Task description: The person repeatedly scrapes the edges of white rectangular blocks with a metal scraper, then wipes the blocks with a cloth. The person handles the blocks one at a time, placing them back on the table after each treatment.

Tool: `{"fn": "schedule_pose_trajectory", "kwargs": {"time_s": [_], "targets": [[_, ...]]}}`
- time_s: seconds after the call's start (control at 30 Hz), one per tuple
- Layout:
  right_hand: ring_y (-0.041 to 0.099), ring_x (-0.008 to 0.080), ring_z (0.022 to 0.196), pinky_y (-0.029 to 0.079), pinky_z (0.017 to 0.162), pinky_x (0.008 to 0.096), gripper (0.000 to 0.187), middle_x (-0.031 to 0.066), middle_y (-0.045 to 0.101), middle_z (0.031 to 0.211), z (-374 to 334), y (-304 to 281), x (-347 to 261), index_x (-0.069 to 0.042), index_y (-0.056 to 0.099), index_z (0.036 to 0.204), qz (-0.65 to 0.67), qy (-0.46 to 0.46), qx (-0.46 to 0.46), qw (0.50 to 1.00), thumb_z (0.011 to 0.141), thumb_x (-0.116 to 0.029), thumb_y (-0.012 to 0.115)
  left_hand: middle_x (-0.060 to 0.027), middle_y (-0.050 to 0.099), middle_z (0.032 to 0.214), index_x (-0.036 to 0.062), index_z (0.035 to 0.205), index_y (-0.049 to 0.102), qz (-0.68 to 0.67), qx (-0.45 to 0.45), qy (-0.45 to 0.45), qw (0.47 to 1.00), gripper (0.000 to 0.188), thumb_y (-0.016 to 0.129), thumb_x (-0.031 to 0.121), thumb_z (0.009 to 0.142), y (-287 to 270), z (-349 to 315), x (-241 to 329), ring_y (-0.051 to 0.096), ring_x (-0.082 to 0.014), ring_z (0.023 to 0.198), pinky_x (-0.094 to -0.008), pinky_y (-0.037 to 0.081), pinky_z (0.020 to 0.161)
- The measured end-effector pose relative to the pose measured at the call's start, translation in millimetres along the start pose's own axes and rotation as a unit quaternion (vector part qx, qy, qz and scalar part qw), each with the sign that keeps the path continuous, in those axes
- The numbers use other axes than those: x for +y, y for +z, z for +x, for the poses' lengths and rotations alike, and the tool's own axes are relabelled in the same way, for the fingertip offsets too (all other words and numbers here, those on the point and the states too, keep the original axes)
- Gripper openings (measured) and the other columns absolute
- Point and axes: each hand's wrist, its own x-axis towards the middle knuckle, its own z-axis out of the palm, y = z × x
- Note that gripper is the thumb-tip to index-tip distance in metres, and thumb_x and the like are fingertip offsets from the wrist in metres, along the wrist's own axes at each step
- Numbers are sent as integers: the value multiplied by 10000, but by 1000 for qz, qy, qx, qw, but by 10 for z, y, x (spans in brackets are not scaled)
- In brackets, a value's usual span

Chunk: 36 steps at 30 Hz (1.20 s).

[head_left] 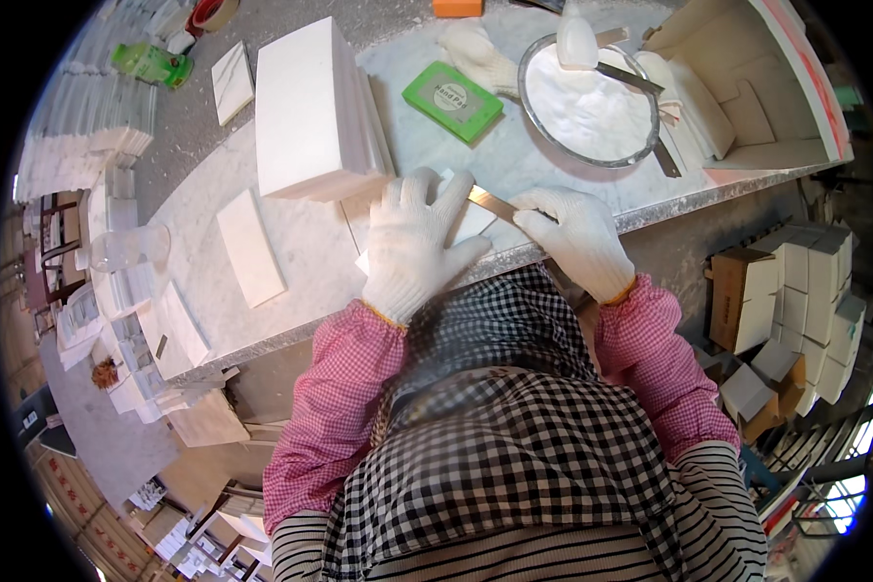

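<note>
My left hand [410, 242], in a white knitted glove, lies with its fingers spread on a white tile [473, 225] close to the table's front edge. A thin flat metal scraper blade [495, 205] is pinched between the thumb and fingers of my right hand [580, 238], also gloved. Its far end reaches over the tile, beside my left fingers. Most of the tile is hidden under my left hand. Just beyond that hand stands a thick stack of white tiles [306, 107].
A bowl [601, 164] of white powder or paste, a spatula [630, 78] across its rim, stands at the back right. Nearby are a green pad [453, 102], a white glove [480, 58] and an open cardboard box [776, 97]. A loose tile [250, 247] lies left.
</note>
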Motion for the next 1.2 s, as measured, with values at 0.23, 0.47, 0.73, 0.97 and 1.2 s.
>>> {"fn": "schedule_pose_trajectory", "kwargs": {"time_s": [0.23, 0.47, 0.73, 0.97, 1.2], "targets": [[661, 252, 803, 515, 761, 346, 195, 132, 693, 896, -16, 73, -12, -14, 718, 1003, 8, 27, 25, 999, 923, -176, 644, -116, 593, 1187, 178, 1358, 624, -5, 3, 0, 1000, 728, 856, 392, 702, -14, 11, 3, 571, -325, 1076, -461, 484, 911], [656, 250, 793, 515, 755, 349, 187, 134, 687, 885, 7, 77, 3, -12, 715, 993, -7, 23, 22, 999, 924, -171, 644, -117, 585, 1188, 154, 1338, 626, -8, 9, 0, 1000, 712, 852, 383, 703, -3, 10, 16, 563, -323, 1080, -466, 472, 881], [663, 316, 779, 522, 727, 393, 153, 143, 689, 867, 5, 165, 31, -42, 712, 936, 17, -5, 46, 999, 920, -166, 624, -118, 597, 1222, 188, 1348, 629, -2, 1, -14, 1000, 710, 860, 391, 708, -19, 20, 36, 579, -347, 1088, -463, 510, 929], [667, 350, 816, 521, 742, 418, 183, 165, 690, 887, 27, 179, 35, -44, 719, 965, 60, -4, 19, 998, 925, -187, 611, -129, 586, 1256, 165, 1363, 615, -8, -5, -24, 1000, 751, 864, 409, 698, -3, 7, 16, 569, -362, 1123, -476, 505, 956], [679, 332, 902, 517, 817, 404, 251, 179, 706, 950, 74, -38, 12, -50, 734, 1019, 55, 45, -17, 997, 943, -246, 597, -133, 586, 1271, 171, 1405, 586, -3, -3, -23, 1000, 800, 865, 415, 696, 3, 8, 15, 569, -366, 1125, -484, 501, 961]]}}
